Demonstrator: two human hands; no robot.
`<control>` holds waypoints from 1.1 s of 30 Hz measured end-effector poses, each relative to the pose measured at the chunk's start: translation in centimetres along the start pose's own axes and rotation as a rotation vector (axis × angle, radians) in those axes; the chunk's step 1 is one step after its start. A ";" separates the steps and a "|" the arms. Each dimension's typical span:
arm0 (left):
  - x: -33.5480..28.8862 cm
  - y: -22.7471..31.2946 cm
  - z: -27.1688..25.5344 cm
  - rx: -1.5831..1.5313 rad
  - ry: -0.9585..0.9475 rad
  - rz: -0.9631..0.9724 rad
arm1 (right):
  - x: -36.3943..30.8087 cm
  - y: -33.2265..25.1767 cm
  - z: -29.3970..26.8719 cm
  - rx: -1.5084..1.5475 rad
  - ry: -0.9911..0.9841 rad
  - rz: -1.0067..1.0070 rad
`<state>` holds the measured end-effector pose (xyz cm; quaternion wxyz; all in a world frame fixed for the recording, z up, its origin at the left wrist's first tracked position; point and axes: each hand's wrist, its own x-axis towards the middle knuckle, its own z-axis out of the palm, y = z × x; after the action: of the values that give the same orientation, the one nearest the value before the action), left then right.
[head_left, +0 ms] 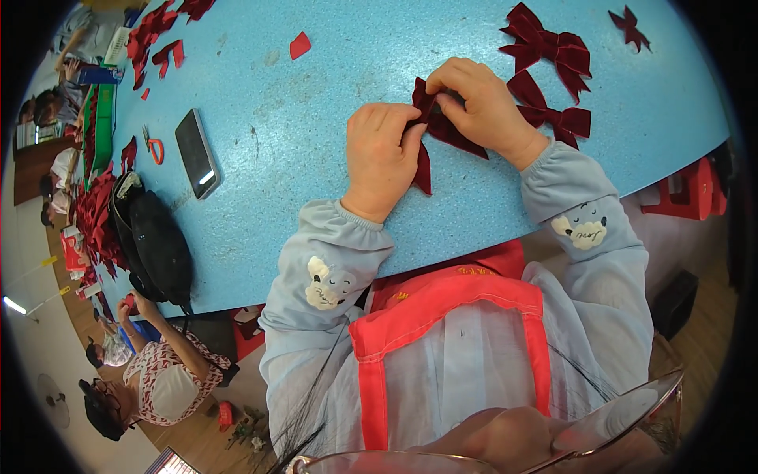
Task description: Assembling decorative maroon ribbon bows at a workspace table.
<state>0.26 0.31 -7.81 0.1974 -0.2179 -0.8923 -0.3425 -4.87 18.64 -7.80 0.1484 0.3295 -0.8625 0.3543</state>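
Head: phone (194, 150) left of held ribbon (459, 137)

Hands: We pinch a dark red ribbon (423, 170) with our left hand (383, 154) and right hand (485, 108) over the blue table (292, 205).
Right side: Two dark red bows (550, 49) lie near our right hand.
Left side: A phone (195, 152) lies near orange-handled scissors (156, 151); a black pouch (162, 246) rests beside heaped red ribbon (98, 223).
Co-worker: A person (170, 379) in a patterned top (203, 357) holds something red (129, 301).

phone (196, 154) lies on table (276, 197) between scissors (155, 150) and held ribbon (450, 134)
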 end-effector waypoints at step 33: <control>3.2 3.3 0.8 -0.979 -0.206 -0.616 | 0.5 -1.4 -1.1 0.802 0.165 0.374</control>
<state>-0.85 3.89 -5.03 -0.1227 -0.0465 -0.6671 -0.7333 -4.22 18.44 -6.04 0.0106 0.1699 -0.6870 0.7064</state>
